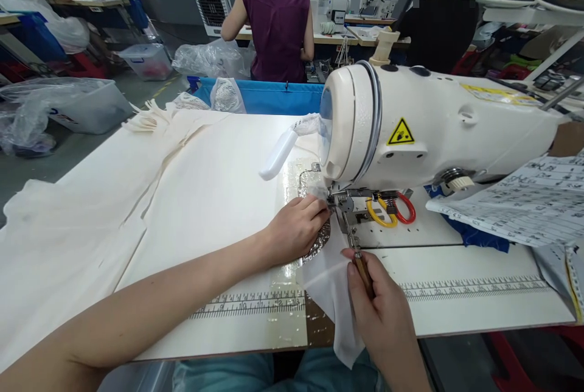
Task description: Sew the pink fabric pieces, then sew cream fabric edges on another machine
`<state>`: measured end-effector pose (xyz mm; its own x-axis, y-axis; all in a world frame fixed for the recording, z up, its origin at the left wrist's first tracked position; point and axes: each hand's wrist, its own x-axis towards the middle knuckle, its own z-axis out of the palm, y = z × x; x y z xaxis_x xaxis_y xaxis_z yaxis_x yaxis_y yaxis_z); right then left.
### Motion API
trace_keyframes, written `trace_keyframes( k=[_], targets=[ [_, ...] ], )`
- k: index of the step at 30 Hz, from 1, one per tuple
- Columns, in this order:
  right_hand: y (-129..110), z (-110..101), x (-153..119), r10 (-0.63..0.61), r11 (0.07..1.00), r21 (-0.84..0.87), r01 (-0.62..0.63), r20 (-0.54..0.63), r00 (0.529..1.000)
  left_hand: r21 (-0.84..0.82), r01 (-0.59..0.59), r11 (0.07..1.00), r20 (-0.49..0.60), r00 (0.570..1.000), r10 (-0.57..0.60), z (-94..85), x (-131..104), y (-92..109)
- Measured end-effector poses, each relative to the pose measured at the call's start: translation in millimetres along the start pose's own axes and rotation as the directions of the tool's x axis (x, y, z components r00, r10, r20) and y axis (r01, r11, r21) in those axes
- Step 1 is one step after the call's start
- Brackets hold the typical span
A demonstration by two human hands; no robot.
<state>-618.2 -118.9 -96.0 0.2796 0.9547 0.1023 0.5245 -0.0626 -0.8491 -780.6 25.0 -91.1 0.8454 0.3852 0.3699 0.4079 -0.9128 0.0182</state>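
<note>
My left hand (298,227) is beside the needle area of a white sewing machine (429,130). Its fingers are bent and closed on thin white fabric (326,279), though the fingertips are partly hidden. From there the fabric runs toward me and hangs over the table's front edge. In my right hand (383,307) is an awl with a wooden handle (364,271). The awl's metal shaft slants up toward the presser foot, and its tip is hard to make out against the machine parts.
Scissors with yellow and red handles (405,208) lie behind the needle area. Large cream fabric pieces (68,221) cover the table's left side. Written sheets (515,203) stand at the right. A blue cloth bin (278,97) is beyond the table, with a person in purple (276,21) behind it.
</note>
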Motion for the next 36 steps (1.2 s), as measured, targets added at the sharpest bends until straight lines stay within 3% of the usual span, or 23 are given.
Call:
trace_keyframes(
  k=[8, 13, 18, 21, 24, 28, 32, 36],
  targets=[
    [-10.3, 1.1, -3.2, -0.219, 0.975, -0.027, 0.22, 0.021, 0.975, -0.038, 0.051, 0.998, 0.002, 0.999, -0.051, 2.8, -1.6, -1.2],
    [-27.8, 11.0, -4.0, -0.376, 0.927, 0.009, 0.376, -0.032, 0.926, -0.103, 0.125, 0.987, -0.007, 0.992, -0.126, 1.1, 5.5, 0.3],
    [-49.3, 17.9, -9.2, -0.496, 0.862, 0.072, 0.502, -0.085, 0.864, 0.077, 0.149, 0.986, 0.132, 0.978, -0.158, -0.2, 24.4, 5.6],
    [-47.9, 16.7, -17.9, -0.557, 0.828, 0.047, 0.56, -0.064, 0.828, 0.052, 0.223, 0.973, 0.068, 0.972, -0.227, 2.9, 26.7, 5.5],
    [-30.5, 11.3, -23.3, -0.523, 0.852, -0.065, 0.52, -0.054, 0.85, -0.156, 0.318, 0.935, -0.075, 0.94, -0.333, 8.8, 20.6, -1.5],
    [-3.8, 1.5, -16.2, -0.421, 0.862, -0.357, 0.361, -0.107, 0.901, -0.413, 0.244, 0.877, -0.135, 0.936, -0.324, 14.2, 13.3, -14.2],
    [5.2, 2.0, 1.2, -0.444, 0.783, -0.536, 0.317, -0.124, 0.887, -0.514, 0.225, 0.827, -0.128, 0.934, -0.334, 13.4, 12.9, -19.2],
    [4.2, 11.1, 14.0, -0.5, 0.742, -0.589, 0.321, -0.166, 0.85, -0.553, 0.243, 0.797, -0.104, 0.929, -0.355, 11.4, 14.1, -19.3]
  ],
)
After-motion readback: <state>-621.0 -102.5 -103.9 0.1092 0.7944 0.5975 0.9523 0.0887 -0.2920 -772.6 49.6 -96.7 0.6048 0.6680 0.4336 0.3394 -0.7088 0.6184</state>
